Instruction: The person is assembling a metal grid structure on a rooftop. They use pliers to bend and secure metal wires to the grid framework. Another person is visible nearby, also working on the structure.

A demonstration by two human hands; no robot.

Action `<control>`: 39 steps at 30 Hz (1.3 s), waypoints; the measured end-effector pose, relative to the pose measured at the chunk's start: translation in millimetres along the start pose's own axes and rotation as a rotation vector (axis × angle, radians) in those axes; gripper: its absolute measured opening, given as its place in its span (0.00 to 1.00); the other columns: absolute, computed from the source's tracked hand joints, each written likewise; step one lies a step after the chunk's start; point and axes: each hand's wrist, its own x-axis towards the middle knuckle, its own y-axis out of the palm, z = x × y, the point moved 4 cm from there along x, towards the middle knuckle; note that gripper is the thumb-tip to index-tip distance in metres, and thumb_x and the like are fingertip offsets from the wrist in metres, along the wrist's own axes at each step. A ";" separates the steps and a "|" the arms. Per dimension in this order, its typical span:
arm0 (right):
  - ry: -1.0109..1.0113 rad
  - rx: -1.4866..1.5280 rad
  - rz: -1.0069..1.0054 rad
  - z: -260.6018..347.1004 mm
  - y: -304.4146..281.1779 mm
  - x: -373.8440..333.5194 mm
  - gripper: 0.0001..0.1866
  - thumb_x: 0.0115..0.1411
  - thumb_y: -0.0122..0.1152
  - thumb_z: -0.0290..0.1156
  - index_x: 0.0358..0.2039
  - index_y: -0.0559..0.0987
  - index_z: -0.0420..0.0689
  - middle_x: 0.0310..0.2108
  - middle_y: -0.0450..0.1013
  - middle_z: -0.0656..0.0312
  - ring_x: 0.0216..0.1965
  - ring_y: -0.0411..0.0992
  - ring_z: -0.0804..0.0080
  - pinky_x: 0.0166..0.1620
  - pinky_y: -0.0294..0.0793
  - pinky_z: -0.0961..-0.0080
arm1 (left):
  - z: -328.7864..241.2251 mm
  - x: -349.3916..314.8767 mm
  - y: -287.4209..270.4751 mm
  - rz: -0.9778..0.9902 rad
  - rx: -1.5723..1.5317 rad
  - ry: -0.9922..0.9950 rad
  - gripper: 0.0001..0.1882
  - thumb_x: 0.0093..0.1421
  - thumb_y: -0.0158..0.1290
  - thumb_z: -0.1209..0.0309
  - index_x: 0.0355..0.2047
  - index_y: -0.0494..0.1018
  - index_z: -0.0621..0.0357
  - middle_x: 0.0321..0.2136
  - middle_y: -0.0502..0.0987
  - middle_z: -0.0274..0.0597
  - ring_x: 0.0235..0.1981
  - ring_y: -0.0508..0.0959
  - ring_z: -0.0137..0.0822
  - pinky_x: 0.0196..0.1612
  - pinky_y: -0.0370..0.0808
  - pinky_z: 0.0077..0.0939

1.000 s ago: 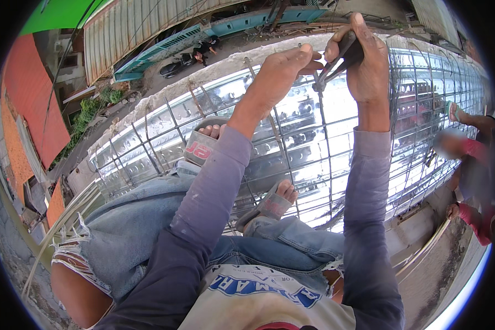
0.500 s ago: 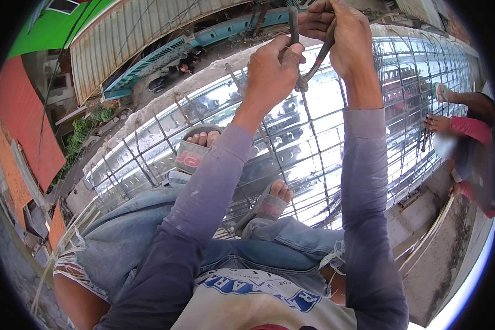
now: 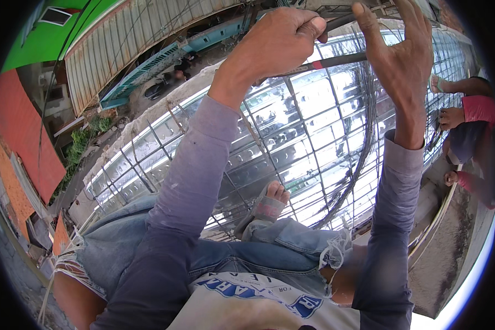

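Far left, beyond the deck's edge: a green wall (image 3: 33,33), a red roof (image 3: 22,132) and a ribbed sheet-metal roof (image 3: 126,49), all well below; then the deck itself, shiny corrugated metal decking (image 3: 291,137) under a rebar grid (image 3: 247,132) of thin, dark, ridged bars crossing in squares. The person sits on it in frayed blue jeans, a foot in a grey sandal (image 3: 267,206) resting on the bars near the deck's near edge.

Left hand (image 3: 278,41) up at the top edge, fingers curled tight into a fist around a dark tool handle with a red band (image 3: 335,59); that grip is fully closed on it. Just beside it, a bundle of thin dark tie wires (image 3: 368,143) arcs down from the hands toward the deck's near edge; springy, hair-fine strands. Right hand (image 3: 404,58) is raised with palm showing, fingers spread and only loosely bent; its thumb side sits by the tool, but I cannot tell whether it truly holds anything.

By my reading, the grid across the deck is laid and looks orderly; the tying is in hand up here, with the wire bundle unspent, so a fair share seems left.

At the right edge, a co-worker in pink sleeves (image 3: 478,110) crouches on the bars, hands low.
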 end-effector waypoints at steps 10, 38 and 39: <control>0.027 0.220 1.076 -13.1 -49.1 -60.5 0.15 0.53 0.72 0.30 0.41 0.81 0.39 0.31 0.81 0.51 0.30 0.80 0.58 0.32 0.77 0.63 | -28.7 14.0 31.9 0.560 0.218 -0.017 0.23 0.74 0.46 0.59 0.42 0.83 0.69 0.32 0.84 0.51 0.32 0.82 0.42 0.39 0.76 0.39; 1.160 0.564 1.381 -8.4 -118.3 -195.5 0.21 0.57 0.74 0.41 0.39 0.79 0.34 0.27 0.77 0.56 0.27 0.73 0.70 0.35 0.73 0.68 | 18.1 -104.9 174.1 0.313 -0.553 -0.535 0.21 0.69 0.58 0.59 0.46 0.79 0.69 0.35 0.84 0.42 0.36 0.82 0.28 0.40 0.78 0.27; 1.169 0.559 1.326 -9.8 -121.3 -198.7 0.20 0.58 0.73 0.39 0.39 0.79 0.34 0.28 0.77 0.54 0.28 0.74 0.68 0.36 0.74 0.67 | 14.4 -103.5 177.9 0.328 -0.530 -0.507 0.21 0.70 0.58 0.58 0.46 0.80 0.69 0.35 0.84 0.42 0.36 0.82 0.28 0.40 0.78 0.27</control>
